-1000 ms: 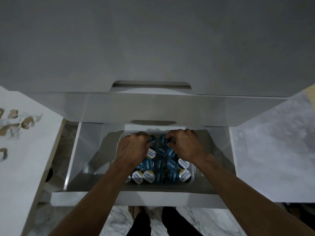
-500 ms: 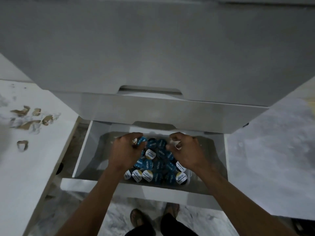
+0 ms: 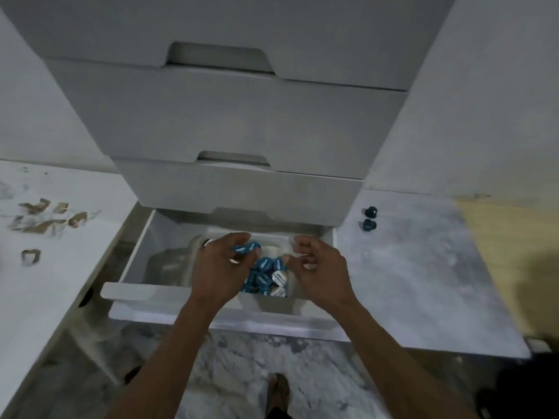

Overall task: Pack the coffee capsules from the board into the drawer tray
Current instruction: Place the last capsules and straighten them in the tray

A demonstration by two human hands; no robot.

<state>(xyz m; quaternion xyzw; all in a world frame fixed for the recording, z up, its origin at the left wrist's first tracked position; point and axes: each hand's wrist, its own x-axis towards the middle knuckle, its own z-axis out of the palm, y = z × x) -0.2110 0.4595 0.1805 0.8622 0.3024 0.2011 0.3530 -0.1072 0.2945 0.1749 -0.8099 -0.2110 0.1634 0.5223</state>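
Head view, blue coffee capsules [image 3: 266, 278] crowding tray [image 3: 290, 240], left hand [image 3: 219, 267] pinching capsules, right hand [image 3: 317, 267] loosely curled, empty

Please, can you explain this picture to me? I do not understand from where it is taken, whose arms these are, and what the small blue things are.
The camera sits on a person's head and looks down, so the arms are that person's own. Below is an open drawer with a tray of blue and white coffee capsules. The left hand holds capsules in curled fingers. The right hand has curled fingers too, but the blur hides whether it holds anything. Two loose capsules lie on the grey surface at the right.
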